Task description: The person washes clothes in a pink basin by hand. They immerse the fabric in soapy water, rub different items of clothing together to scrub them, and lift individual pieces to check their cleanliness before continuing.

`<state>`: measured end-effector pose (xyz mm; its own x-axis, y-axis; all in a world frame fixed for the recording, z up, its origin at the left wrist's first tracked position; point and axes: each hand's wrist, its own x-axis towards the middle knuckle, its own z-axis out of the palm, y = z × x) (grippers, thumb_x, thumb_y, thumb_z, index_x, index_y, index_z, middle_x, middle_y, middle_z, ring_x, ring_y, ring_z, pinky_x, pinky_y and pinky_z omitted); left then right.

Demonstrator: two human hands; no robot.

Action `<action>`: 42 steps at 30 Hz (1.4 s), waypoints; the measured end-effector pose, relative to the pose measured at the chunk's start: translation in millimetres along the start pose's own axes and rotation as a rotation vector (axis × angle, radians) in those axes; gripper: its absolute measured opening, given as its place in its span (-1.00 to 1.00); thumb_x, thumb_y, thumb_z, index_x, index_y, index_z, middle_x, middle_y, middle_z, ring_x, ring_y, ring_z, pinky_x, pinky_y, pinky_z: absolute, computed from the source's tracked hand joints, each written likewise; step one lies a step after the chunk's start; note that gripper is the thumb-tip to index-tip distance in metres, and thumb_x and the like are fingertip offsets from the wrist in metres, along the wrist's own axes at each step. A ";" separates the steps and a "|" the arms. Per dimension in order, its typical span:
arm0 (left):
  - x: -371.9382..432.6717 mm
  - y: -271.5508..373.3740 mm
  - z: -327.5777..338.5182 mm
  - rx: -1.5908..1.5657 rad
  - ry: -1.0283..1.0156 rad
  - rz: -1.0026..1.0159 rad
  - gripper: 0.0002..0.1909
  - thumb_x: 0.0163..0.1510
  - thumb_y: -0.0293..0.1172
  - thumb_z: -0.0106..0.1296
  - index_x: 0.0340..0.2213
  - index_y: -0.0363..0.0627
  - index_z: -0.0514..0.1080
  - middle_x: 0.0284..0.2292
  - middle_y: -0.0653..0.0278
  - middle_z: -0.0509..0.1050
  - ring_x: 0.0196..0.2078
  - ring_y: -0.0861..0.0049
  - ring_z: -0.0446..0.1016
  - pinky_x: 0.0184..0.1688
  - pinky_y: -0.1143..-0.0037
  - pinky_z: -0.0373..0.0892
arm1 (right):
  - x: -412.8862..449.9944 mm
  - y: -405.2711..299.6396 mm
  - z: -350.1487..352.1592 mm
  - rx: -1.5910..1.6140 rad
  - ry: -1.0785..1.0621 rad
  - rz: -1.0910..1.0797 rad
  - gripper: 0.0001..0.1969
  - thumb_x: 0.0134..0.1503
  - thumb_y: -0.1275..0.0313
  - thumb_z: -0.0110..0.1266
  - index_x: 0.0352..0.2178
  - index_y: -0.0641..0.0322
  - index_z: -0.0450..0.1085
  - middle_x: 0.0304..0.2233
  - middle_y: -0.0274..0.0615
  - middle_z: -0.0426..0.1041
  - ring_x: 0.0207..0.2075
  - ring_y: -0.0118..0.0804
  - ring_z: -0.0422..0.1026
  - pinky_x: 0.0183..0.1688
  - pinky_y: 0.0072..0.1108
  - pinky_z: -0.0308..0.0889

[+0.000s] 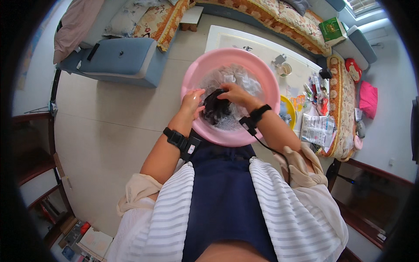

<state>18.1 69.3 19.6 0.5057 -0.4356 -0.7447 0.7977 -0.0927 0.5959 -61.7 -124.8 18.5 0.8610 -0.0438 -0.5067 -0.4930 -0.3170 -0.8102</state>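
A large pink plastic basin (229,139) stands before me at the table's near left part, holding sudsy water. White cloth (240,77) lies wet in its far part. A dark wet cloth (214,108) is bunched nearer to me, left of the middle. My right hand (233,93) grips the upper right edge of the dark cloth between thumb and fingers. My left hand (193,102) is at the basin's left inner side with its fingers apart, beside the dark cloth and seemingly not holding it. Both wrists wear black straps with small devices.
A white table (214,34) bears the basin, a glass cup (284,69), a yellow basin (292,113) with cloth, a printed plastic bag (317,129) and small packets. A blue sofa (121,59) stands left, with more patterned seating behind and right. A cable hangs from my right wrist.
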 end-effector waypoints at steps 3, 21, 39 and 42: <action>-5.4 10.8 19.4 0.201 -0.009 -0.041 -0.41 -0.01 -0.36 0.07 0.05 -0.13 0.16 0.06 0.12 0.19 0.15 0.26 0.14 0.08 0.18 0.18 | -36.5 -30.9 -20.4 0.297 -0.018 -0.080 -0.74 -0.10 0.41 0.19 -0.34 0.30 0.44 -0.42 -0.31 0.45 -0.36 -0.48 0.40 -0.25 -0.65 0.29; 4.5 -2.3 37.9 0.882 -0.432 0.705 -0.45 -0.16 -0.50 0.22 -0.07 -0.13 0.31 -0.16 0.24 0.46 -0.08 0.45 0.40 -0.01 0.46 0.31 | -128.3 -109.5 -57.9 1.114 0.028 -0.423 -0.81 0.07 0.34 -0.07 -0.38 0.28 0.27 -0.42 -0.24 0.37 -0.37 -0.44 0.38 -0.26 -0.59 0.32; -33.0 50.6 63.0 0.078 -0.628 0.336 -0.66 0.03 -0.46 0.00 -0.11 -0.25 0.36 -0.18 0.24 0.46 -0.13 0.51 0.42 -0.01 0.54 0.30 | -63.8 81.1 -43.4 -0.251 0.774 -0.101 -0.63 0.09 0.12 0.04 -0.21 0.17 0.44 -0.46 -0.13 0.49 -0.37 -0.28 0.46 -0.31 -0.51 0.31; -55.6 56.4 62.7 -0.042 -0.637 0.266 -0.72 0.06 -0.43 -0.03 -0.16 -0.21 0.38 -0.23 0.27 0.47 -0.17 0.55 0.42 -0.04 0.56 0.30 | -64.3 18.7 -18.2 0.130 0.459 0.038 -0.47 0.11 -0.03 -0.07 -0.14 0.21 0.39 -0.35 -0.06 0.49 -0.29 -0.17 0.47 -0.17 -0.45 0.30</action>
<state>14.3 32.1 113.4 0.4045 -0.8811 -0.2450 0.6920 0.1198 0.7119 -124.0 -145.2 41.3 0.7937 -0.4767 -0.3779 -0.5115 -0.1869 -0.8387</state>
